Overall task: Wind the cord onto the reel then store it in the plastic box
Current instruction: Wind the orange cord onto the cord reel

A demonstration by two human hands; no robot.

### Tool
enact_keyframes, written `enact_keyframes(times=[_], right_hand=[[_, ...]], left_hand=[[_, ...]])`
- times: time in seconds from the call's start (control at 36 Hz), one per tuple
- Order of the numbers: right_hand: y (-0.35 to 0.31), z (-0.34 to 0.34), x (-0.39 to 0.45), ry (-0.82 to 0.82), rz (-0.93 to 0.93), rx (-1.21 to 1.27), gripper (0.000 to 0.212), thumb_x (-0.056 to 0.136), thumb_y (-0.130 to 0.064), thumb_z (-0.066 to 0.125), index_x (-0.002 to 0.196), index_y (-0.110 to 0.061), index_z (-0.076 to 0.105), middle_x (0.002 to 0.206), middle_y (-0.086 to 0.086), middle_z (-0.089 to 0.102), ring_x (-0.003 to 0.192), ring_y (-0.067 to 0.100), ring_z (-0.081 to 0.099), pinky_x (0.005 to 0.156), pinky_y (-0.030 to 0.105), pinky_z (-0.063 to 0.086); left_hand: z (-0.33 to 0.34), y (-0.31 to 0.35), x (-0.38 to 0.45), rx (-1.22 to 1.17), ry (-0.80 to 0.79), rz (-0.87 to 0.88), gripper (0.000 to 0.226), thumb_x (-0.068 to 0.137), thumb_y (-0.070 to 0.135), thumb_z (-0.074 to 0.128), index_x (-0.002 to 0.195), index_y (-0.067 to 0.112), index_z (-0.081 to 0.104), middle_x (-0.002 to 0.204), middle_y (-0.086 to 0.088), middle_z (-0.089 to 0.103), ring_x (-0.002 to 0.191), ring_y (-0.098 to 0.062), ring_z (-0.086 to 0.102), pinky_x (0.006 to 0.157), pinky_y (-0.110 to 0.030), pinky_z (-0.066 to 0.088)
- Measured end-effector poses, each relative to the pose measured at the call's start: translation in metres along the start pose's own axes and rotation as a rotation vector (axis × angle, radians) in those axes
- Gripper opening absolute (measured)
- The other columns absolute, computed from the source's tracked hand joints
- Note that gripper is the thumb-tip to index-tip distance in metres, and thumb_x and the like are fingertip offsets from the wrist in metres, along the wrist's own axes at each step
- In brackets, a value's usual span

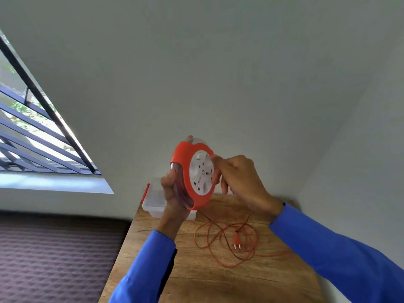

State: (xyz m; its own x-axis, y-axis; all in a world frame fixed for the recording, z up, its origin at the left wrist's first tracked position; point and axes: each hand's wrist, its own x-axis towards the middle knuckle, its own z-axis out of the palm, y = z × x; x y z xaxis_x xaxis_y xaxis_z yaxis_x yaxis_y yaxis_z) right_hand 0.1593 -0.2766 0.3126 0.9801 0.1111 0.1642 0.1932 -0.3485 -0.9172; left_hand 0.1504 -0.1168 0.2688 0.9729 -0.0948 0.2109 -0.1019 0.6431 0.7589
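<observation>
An orange reel point(192, 171) with a white socket face is held upright above the wooden table point(196, 278). My left hand point(172, 193) grips its rim from the left and behind. My right hand point(238, 178) pinches the white centre face at its right edge. The thin orange cord point(220, 243) hangs from the reel's bottom and lies in loose loops on the table, its orange two-pin plug point(237, 240) among them. A clear plastic box point(153, 204) with an orange latch stands at the table's far left corner, partly hidden behind my left hand.
The table stands in a corner of grey walls. A dark quilted mattress point(54, 254) lies to its left. A barred window point(32, 127) is at the upper left.
</observation>
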Motion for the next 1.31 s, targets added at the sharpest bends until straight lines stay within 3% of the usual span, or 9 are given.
enact_keyframes(times=[0.08,0.19,0.39,0.58,0.81,0.92,1.08,1.19,1.31], right_hand=[[0.008,-0.01,0.001,0.068,-0.328,-0.316,0.016,0.101,-0.041,0.069,0.106,-0.028,0.076,0.083,-0.014,0.075,0.05,0.01,0.061,0.054,0.021,0.05],[0.022,-0.018,-0.001,-0.112,-0.604,-0.665,0.052,0.099,-0.041,0.068,0.148,-0.04,0.053,0.14,-0.011,0.058,0.066,0.008,0.065,0.062,0.024,0.061],[0.023,-0.007,-0.008,-0.181,-0.724,-0.788,0.06,0.103,-0.048,0.057,0.16,-0.04,0.042,0.146,0.006,0.06,0.077,0.016,0.073,0.063,0.028,0.064],[0.028,0.001,-0.011,-0.09,-0.736,-0.85,0.065,0.094,-0.059,0.061,0.154,-0.034,0.051,0.123,0.005,0.075,0.066,0.022,0.072,0.054,0.034,0.059],[0.019,0.015,-0.005,0.135,-0.19,-0.493,0.077,0.077,-0.094,0.045,0.099,-0.029,0.079,0.074,-0.014,0.076,0.057,0.001,0.068,0.052,0.017,0.051],[0.025,0.008,0.001,0.023,0.066,-0.213,0.081,0.085,-0.087,0.053,0.061,-0.013,0.074,0.047,-0.001,0.064,0.042,0.011,0.063,0.052,0.028,0.052],[0.035,0.002,-0.005,-0.271,0.501,0.253,0.067,0.108,-0.05,0.049,0.078,-0.003,0.085,0.076,0.015,0.079,0.038,0.009,0.039,0.034,0.015,0.024],[0.033,-0.004,-0.009,-0.306,0.465,0.236,0.062,0.11,-0.043,0.049,0.079,-0.003,0.084,0.06,0.008,0.074,0.03,0.007,0.037,0.033,0.014,0.027],[0.039,-0.008,-0.013,-0.043,0.04,-0.254,0.055,0.106,-0.051,0.056,0.072,-0.016,0.08,0.056,0.0,0.071,0.045,0.01,0.062,0.055,0.022,0.053]], left_hand=[[-0.006,0.002,-0.002,-0.014,0.055,0.017,0.115,0.07,0.081,0.08,0.158,0.014,0.048,0.143,-0.029,0.057,0.127,-0.049,0.056,0.102,-0.061,0.052],[-0.012,0.001,-0.006,-0.024,0.122,0.007,0.095,0.075,0.084,0.074,0.147,0.024,0.066,0.135,-0.02,0.071,0.123,-0.039,0.068,0.099,-0.055,0.059],[-0.014,-0.005,-0.015,-0.043,0.103,-0.11,0.091,0.077,0.08,0.076,0.141,0.017,0.071,0.129,-0.02,0.074,0.115,-0.034,0.075,0.089,-0.043,0.066],[-0.011,-0.009,-0.019,-0.001,0.075,-0.121,0.104,0.078,0.078,0.078,0.155,0.011,0.055,0.126,-0.018,0.075,0.112,-0.031,0.076,0.088,-0.041,0.066],[-0.004,-0.014,-0.019,0.045,0.087,-0.144,0.112,0.067,0.081,0.084,0.149,0.01,0.056,0.124,-0.016,0.079,0.114,-0.03,0.076,0.092,-0.039,0.065],[-0.003,-0.015,-0.018,0.026,0.006,-0.13,0.118,0.078,0.076,0.078,0.159,0.006,0.028,0.127,-0.007,0.08,0.115,-0.022,0.078,0.09,-0.034,0.065],[-0.003,-0.017,-0.015,0.045,-0.105,-0.147,0.088,0.083,0.074,0.073,0.155,0.027,0.057,0.131,-0.01,0.075,0.115,-0.028,0.074,0.095,-0.042,0.063],[-0.005,-0.025,-0.019,-0.016,-0.139,-0.146,0.107,0.086,0.071,0.073,0.166,0.013,0.034,0.13,-0.012,0.074,0.109,-0.027,0.074,0.092,-0.042,0.063],[-0.01,-0.027,-0.019,-0.025,-0.034,-0.092,0.113,0.081,0.077,0.075,0.159,0.006,0.033,0.132,-0.011,0.076,0.118,-0.027,0.075,0.09,-0.04,0.065]])
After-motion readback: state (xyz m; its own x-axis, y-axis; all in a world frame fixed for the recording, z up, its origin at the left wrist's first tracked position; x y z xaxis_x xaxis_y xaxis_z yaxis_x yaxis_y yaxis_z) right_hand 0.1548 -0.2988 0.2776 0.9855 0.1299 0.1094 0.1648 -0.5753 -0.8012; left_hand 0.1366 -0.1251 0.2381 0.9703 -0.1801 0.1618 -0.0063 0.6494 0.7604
